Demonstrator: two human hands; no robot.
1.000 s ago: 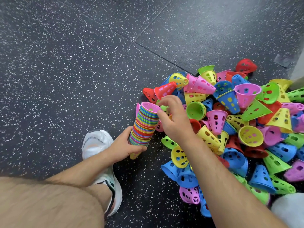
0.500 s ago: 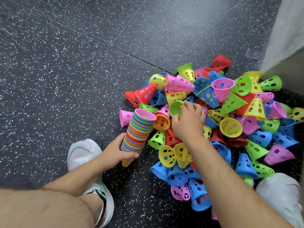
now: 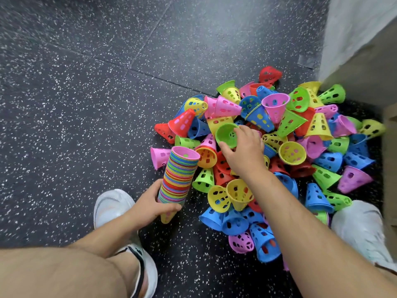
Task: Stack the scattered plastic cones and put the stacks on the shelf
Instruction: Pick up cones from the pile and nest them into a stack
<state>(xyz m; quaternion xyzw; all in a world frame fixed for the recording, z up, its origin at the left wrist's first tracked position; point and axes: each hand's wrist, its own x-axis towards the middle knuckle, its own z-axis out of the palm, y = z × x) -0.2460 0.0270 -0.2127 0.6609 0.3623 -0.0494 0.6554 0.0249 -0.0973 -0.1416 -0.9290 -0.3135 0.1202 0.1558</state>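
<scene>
A heap of loose perforated plastic cones in red, blue, yellow, green and pink lies on the dark speckled floor. My left hand grips the narrow lower end of a tall multicoloured cone stack, tilted, with a pink cone on top. My right hand reaches into the heap, and its thumb and fingers close round the rim of a green cone whose open mouth faces up.
My two white shoes stand on either side of the heap. A pale wall or cabinet side rises at the right, close behind the cones. Bare speckled floor stretches to the left and back.
My right hand left the top of the stack, moved right into the heap and took hold of the green cone. The left hand keeps the stack. The camera shifted.
</scene>
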